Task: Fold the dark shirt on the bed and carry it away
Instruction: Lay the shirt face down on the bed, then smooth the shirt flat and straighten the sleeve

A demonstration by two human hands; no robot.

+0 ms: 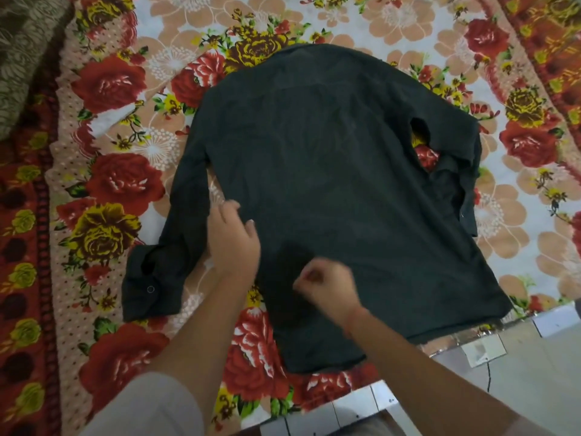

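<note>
1. The bed (119, 89) fills most of the view; its sheet shows big red and yellow flowers on a pale ground.
2. Left of the left hand (234, 237), the sheet has a dark red border (19, 247).
3. Far beyond that hand lies a grey-brown patterned cloth (25, 42).
4. Right of the right hand (327, 286), a pale tiled floor (518, 372) shows, with a thin dark cord (488, 377) on it.
5. The light is soft.
</note>
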